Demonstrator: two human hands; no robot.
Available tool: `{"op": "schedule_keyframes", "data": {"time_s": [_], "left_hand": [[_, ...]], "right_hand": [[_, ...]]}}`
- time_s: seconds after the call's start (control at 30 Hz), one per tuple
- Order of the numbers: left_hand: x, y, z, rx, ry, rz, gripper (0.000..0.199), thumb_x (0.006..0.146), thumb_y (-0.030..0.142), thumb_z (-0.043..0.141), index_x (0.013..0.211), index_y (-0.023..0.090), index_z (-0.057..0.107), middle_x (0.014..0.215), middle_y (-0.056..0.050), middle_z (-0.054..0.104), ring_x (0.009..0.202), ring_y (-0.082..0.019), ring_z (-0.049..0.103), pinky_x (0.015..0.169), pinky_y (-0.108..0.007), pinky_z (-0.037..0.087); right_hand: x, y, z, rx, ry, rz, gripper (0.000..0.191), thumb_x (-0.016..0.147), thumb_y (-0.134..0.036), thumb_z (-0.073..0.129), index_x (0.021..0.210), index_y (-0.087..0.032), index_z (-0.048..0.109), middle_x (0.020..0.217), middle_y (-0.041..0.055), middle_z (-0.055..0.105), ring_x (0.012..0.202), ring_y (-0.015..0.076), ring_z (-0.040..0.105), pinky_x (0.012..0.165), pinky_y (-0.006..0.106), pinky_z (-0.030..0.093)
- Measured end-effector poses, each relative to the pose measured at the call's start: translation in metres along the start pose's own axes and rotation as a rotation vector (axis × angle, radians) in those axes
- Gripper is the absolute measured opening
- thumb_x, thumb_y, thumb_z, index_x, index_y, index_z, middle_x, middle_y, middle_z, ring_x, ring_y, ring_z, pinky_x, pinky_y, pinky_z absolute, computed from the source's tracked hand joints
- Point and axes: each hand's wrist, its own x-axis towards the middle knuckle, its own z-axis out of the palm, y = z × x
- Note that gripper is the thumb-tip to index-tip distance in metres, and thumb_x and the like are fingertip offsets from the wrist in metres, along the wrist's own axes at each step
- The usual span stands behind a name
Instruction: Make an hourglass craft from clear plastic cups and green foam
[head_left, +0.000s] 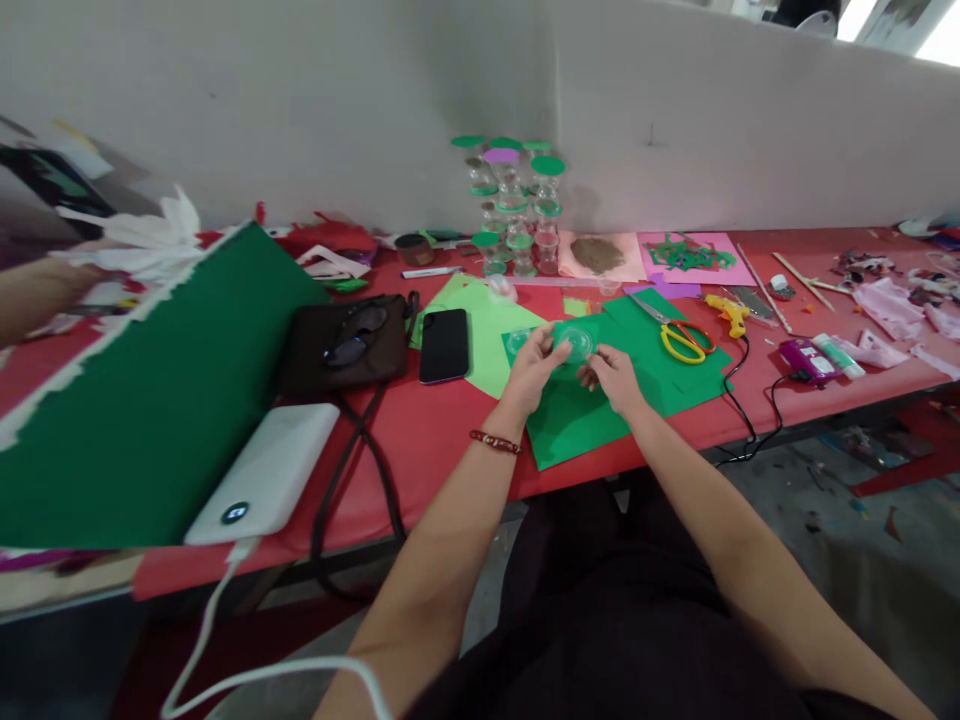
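On the red table (390, 440), the left hand (534, 365) grips a clear plastic piece (575, 345), the right hand (609, 376) half-curled just beside it.

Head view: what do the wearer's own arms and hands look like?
Both forearms are bare, with no gloves on the left hand or right hand. The left wrist wears a reddish-brown beaded bracelet with a paler bead; the right shows none. Dark top; rings too small to tell.

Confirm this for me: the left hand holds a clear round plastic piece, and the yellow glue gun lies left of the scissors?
Wrong side: the head view shows the yellow glue gun right of the scissors. The left hand does hold the clear round plastic piece.
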Motion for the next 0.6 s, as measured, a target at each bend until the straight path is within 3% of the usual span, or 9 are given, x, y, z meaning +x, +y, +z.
{"op": "schedule_keyframes", "data": {"time_s": [0.07,0.17,0.33,0.43,0.6], "left_hand": [[-0.002,0.004,0.002,-0.033,-0.05,-0.017,0.06,0.053,0.043,0.102,0.099,0.021,0.071,0.087,0.001,0.075,0.085,-0.018,0.071,0.083,-0.029,0.055],[-0.004,0.01,0.002,-0.056,-0.076,-0.059,0.056,0.053,0.036,0.101,0.098,0.02,0.073,0.086,0.0,0.076,0.086,-0.018,0.071,0.086,-0.029,0.054],[-0.006,0.015,0.0,-0.051,-0.103,-0.19,0.045,0.056,0.036,0.098,0.091,0.019,0.076,0.086,-0.001,0.076,0.075,-0.016,0.066,0.071,-0.026,0.05],[-0.006,0.016,0.0,-0.048,-0.131,-0.218,0.041,0.057,0.036,0.096,0.09,0.019,0.077,0.087,-0.001,0.076,0.076,-0.016,0.066,0.07,-0.026,0.05],[-0.006,0.017,-0.001,-0.072,-0.131,-0.269,0.047,0.055,0.03,0.094,0.098,0.019,0.08,0.09,-0.002,0.077,0.078,-0.016,0.066,0.073,-0.027,0.051]], "right_hand": [[0.0,0.0,0.001,-0.006,0.004,-0.004,0.032,0.077,-0.049,0.072,0.068,-0.024,0.054,0.058,-0.002,0.067,0.046,0.0114,0.06,0.043,0.022,0.044],[-0.001,-0.002,0.001,-0.009,0.026,-0.023,0.032,0.08,-0.051,0.069,0.07,-0.024,0.054,0.057,-0.004,0.064,0.046,0.0117,0.059,0.045,0.023,0.046],[-0.003,-0.006,-0.002,-0.041,0.086,-0.066,0.039,0.082,-0.053,0.067,0.067,-0.027,0.043,0.049,-0.0084,0.05,0.041,0.0114,0.053,0.044,0.024,0.043],[-0.004,-0.006,-0.003,-0.065,0.107,-0.081,0.042,0.082,-0.053,0.069,0.065,-0.027,0.039,0.046,-0.0105,0.041,0.038,0.0106,0.046,0.044,0.025,0.043],[-0.005,-0.005,-0.002,-0.079,0.09,-0.077,0.035,0.083,-0.054,0.064,0.069,-0.026,0.048,0.047,-0.008,0.049,0.041,0.0117,0.05,0.042,0.024,0.041]]}}
